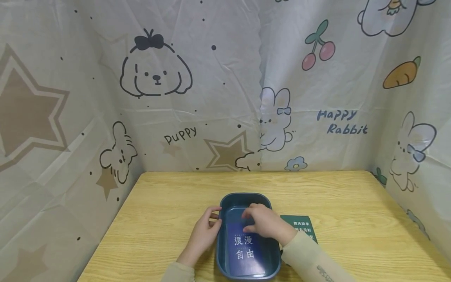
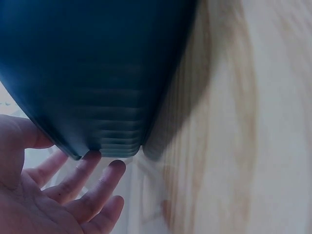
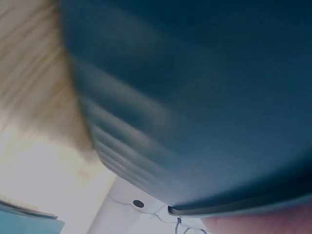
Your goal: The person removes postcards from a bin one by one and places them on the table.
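Observation:
A dark teal rectangular tray [image 1: 248,199] with rounded corners stands near the front of the table. Inside it lies a blue-purple booklet [image 1: 244,263] printed with white Chinese characters. My left hand [image 1: 202,234] touches the tray's left rim with thumb and fingers, loosely spread in the left wrist view. Over the tray's right side reaches my right hand [image 1: 266,223], its fingers bent loosely above the booklet and its thumb apart from them. Nothing shows between those fingers. The right wrist view shows mostly the tray's ribbed outer wall [image 3: 131,122], and the right fingers are largely hidden there.
A green booklet [image 1: 305,220] with white characters lies on the table just right of the tray, partly behind the right forearm. The wood-grain table [image 1: 169,196] meets a printed cloth [image 1: 211,102] at the back and both sides.

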`<state>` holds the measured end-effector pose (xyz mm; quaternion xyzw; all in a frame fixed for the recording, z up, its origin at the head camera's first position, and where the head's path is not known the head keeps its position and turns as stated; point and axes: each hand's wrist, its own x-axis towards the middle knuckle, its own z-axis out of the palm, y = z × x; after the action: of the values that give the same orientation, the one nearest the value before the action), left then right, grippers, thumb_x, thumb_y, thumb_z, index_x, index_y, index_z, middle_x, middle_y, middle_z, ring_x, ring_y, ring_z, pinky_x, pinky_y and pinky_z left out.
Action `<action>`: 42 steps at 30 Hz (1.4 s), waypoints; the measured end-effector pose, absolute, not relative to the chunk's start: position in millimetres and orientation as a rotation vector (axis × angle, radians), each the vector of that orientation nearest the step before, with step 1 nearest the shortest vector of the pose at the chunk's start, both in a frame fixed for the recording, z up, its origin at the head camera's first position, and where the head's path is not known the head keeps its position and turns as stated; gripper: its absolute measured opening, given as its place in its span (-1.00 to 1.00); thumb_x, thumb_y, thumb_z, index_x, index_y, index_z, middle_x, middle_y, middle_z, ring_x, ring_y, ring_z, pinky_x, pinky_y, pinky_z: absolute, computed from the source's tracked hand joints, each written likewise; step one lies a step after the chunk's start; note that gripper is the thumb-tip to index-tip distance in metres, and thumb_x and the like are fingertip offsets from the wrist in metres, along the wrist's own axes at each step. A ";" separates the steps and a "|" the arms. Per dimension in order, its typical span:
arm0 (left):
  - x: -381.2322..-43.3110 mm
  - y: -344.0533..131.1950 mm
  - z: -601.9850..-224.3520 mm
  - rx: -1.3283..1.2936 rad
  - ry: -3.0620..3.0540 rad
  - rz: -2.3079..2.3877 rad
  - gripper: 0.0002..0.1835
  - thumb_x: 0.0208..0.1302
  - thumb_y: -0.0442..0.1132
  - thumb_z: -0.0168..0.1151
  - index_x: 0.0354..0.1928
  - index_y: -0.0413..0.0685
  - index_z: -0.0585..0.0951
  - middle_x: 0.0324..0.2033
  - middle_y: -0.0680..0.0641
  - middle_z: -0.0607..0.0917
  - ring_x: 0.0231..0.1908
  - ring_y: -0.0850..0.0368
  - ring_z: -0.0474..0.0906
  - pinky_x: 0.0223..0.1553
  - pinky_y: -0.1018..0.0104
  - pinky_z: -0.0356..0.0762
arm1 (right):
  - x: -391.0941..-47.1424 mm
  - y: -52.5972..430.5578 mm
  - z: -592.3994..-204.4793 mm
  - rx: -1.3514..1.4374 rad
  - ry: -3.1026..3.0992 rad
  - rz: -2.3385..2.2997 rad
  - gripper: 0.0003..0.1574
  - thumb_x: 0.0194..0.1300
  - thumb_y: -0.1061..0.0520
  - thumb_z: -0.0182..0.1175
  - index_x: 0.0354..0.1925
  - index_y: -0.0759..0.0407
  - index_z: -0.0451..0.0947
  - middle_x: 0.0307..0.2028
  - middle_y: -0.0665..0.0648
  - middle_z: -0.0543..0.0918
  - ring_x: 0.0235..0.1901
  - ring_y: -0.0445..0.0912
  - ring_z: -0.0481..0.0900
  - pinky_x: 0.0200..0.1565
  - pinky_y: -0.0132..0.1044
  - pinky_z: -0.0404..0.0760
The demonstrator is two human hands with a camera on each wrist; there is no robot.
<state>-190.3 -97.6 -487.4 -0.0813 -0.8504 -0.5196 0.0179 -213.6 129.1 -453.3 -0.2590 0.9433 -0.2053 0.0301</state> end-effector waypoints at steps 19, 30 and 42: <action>-188.8 -97.6 -485.0 -0.255 -2.638 -1.610 -0.59 0.42 -0.33 0.20 0.28 -0.10 0.52 -0.06 -0.20 0.70 -0.19 0.04 0.68 -0.22 0.25 0.67 | -209.0 126.2 -463.8 -0.861 3.066 -0.183 -0.40 -0.10 -0.19 0.65 -0.13 0.07 0.77 -0.24 0.04 0.68 -0.20 -0.04 0.58 -0.12 -0.11 0.61; -189.1 -97.7 -485.7 -0.274 -2.641 -1.614 -0.59 0.43 -0.33 0.19 0.28 -0.12 0.51 -0.06 -0.21 0.69 -0.19 0.05 0.68 -0.23 0.28 0.67 | -208.8 125.5 -467.6 -0.836 3.085 -0.141 -0.44 -0.08 -0.18 0.63 -0.16 0.07 0.75 -0.23 0.03 0.71 -0.19 -0.05 0.61 -0.21 -0.21 0.53; -189.4 -97.9 -486.2 -0.279 -2.641 -1.615 -0.59 0.43 -0.33 0.20 0.28 -0.13 0.51 -0.07 -0.19 0.69 -0.21 0.08 0.66 -0.26 0.34 0.64 | -207.8 124.4 -468.2 -0.841 3.094 -0.146 -0.44 -0.09 -0.18 0.62 -0.16 0.06 0.74 -0.21 0.04 0.73 -0.17 -0.03 0.65 -0.17 -0.18 0.56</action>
<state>-189.4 -97.9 -486.2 -0.0897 -0.8496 -0.5196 0.0166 -207.8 124.4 -468.2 -0.2618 0.9635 -0.0455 -0.0341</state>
